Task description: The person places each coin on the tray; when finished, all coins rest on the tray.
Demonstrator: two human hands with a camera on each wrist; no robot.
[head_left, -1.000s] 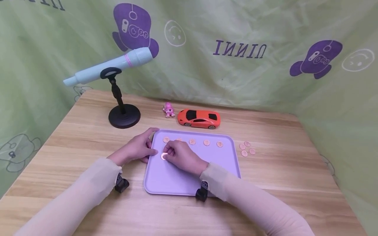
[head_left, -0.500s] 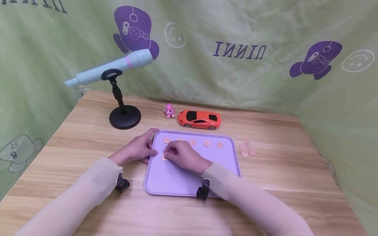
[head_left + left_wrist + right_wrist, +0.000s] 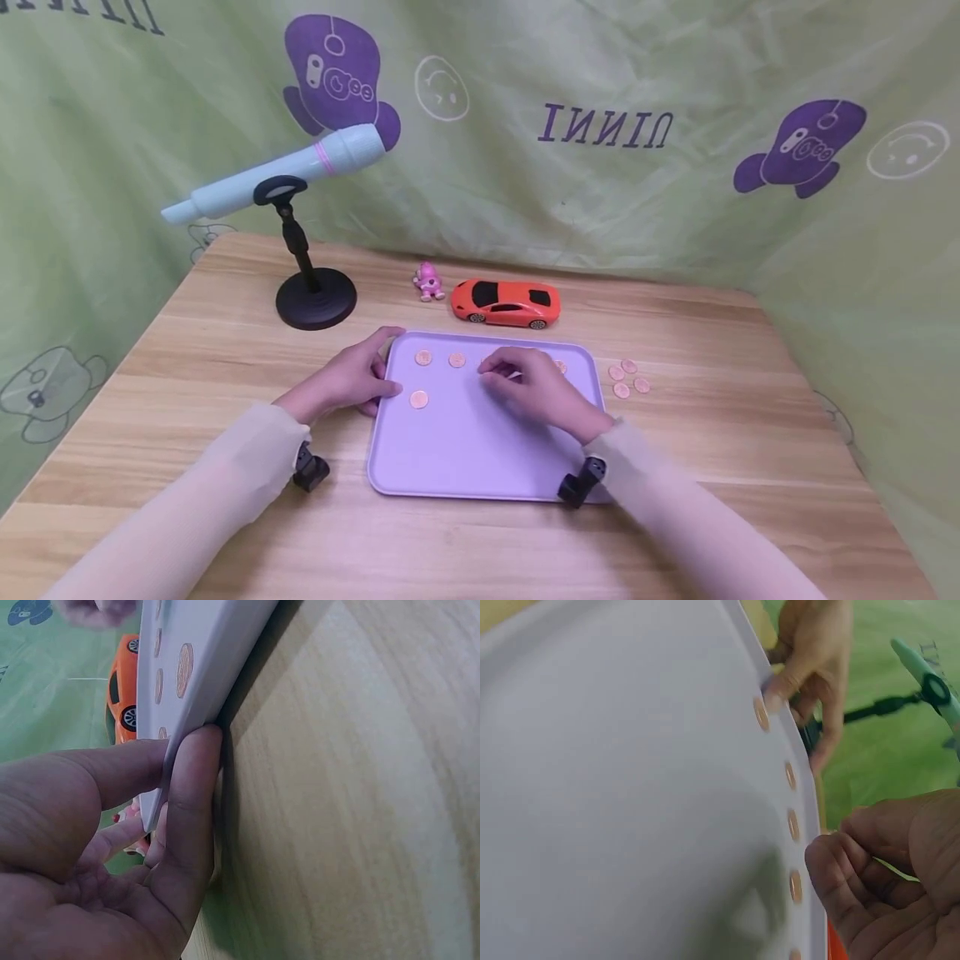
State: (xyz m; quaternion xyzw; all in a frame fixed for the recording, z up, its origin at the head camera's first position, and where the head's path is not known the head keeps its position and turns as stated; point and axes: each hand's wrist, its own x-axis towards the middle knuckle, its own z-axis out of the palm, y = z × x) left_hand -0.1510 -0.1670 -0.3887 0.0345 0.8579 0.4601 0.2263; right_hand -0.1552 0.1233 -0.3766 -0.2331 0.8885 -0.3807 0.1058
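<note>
Tray (image 3: 465, 454), left edge pinched by left hand (image 3: 351, 377); far row of coins (image 3: 457, 360), one nearer. Right hand (image 3: 536, 385): fingertips bunched, no coin visible, above tray. Step, seemingly: second row; next calls for loose coins (image 3: 622, 390), right.

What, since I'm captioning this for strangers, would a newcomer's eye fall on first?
Probably the purple tray mid-table, its left rim pinched by the left hand and the right hand over it, near a row of copper-coloured discs. Next, likely, the orange toy car just behind the tray, and the pale blue microphone tilted on its black stand at back left.
</note>
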